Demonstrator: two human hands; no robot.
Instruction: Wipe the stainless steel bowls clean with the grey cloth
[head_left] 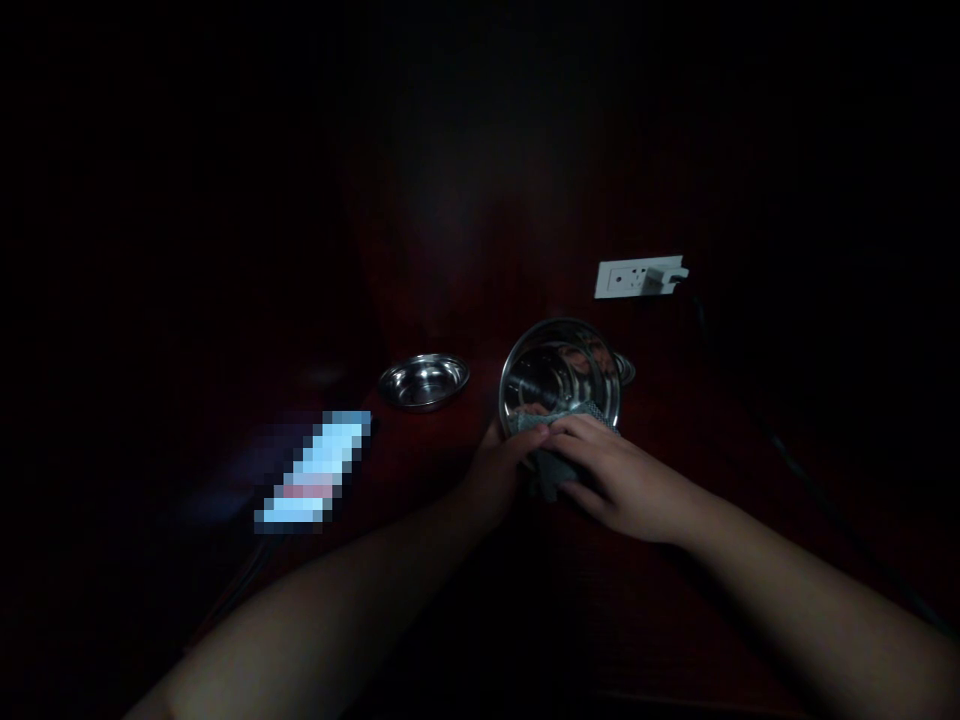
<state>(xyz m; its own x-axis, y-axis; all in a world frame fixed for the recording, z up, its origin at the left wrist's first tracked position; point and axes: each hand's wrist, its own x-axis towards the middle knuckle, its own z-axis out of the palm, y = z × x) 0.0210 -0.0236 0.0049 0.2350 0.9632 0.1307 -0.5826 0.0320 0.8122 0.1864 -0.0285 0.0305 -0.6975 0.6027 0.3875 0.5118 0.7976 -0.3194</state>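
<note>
The scene is very dark. A shiny steel bowl [559,375] stands tilted toward me on a dark red table [675,450]. My left hand [499,470] grips the bowl's near rim from the left. My right hand [611,475] presses a grey cloth [551,465] against the bowl's near edge, fingers closed over the cloth. Part of the cloth is hidden under my fingers.
A shallow steel dish [424,380] sits left of the bowl. A lit, blurred phone screen [315,470] lies further left. A white wall socket [637,277] with a plug is behind, and its dark cable [787,460] runs down the right side.
</note>
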